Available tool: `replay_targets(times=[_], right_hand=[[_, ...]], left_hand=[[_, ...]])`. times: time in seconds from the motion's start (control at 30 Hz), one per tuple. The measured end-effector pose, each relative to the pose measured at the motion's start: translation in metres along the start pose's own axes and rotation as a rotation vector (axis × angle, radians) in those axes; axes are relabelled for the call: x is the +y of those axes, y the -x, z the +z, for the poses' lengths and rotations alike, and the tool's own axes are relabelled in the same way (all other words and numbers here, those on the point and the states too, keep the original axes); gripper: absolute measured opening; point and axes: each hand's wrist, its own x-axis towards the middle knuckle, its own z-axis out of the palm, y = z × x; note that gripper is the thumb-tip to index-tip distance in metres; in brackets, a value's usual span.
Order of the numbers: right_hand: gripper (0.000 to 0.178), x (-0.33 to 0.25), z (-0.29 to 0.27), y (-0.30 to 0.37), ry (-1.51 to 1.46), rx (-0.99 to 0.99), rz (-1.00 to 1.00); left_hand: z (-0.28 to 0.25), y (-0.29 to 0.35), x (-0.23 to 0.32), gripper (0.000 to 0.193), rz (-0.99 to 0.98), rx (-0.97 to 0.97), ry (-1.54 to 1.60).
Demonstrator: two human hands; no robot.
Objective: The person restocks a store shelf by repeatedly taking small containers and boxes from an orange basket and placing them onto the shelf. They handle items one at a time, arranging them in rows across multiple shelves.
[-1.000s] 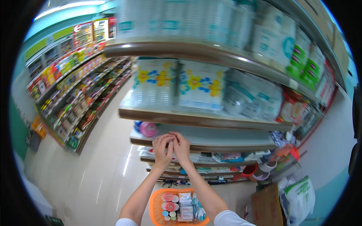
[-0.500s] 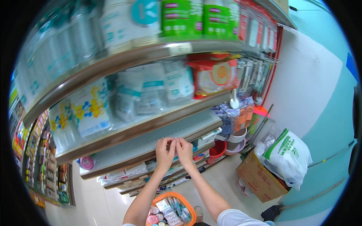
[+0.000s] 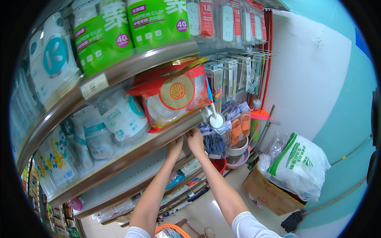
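Note:
Both of my arms reach forward to the right end of the shelving. My left hand [image 3: 176,147] is just under the front lip of the middle shelf [image 3: 131,160], over a lower perforated shelf board [image 3: 137,174]. Its fingertips are hidden, so I cannot tell how they are set. Close beside it, my right hand [image 3: 195,141] is closed, its curled fingers near the shelf's corner. Whatever it may hold does not show. A red pack of disposable bowls [image 3: 174,95] sits on the shelf just above, and white-headed utensils [image 3: 215,120] hang by the corner.
Green paper cup packs [image 3: 158,23] line the top shelf. Power strips [image 3: 227,23] and orange slippers [image 3: 237,131] hang on the right. A cardboard box [image 3: 270,190] with a white plastic bag [image 3: 299,166] stands by the wall. An orange basket [image 3: 172,227] is at the lower edge.
The view has swung right and closer to the shelves. My hands, earlier fingertip to fingertip before the lower shelf, are now at the middle shelf's right end. The basket has mostly left the view.

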Motion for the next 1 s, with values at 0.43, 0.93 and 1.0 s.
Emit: replay_targets(times=[0.43,0.93,1.0], right_hand=[[0.061,0.117,0.083,-0.058,0.236,-0.06,-0.313],[0.04,0.05,0.067,0.008,-0.008,-0.129,-0.347],[0.045,0.083,0.04,-0.004,0.006,-0.229,-0.258]], left_hand=[[0.0,-0.06,-0.103,0.049,0.356,-0.068,-0.553],[0.001,0.008,-0.029,0.062,-0.025,0.245,0.029],[0.006,0.021,0.008,0.051,-0.069,0.236,0.02]])
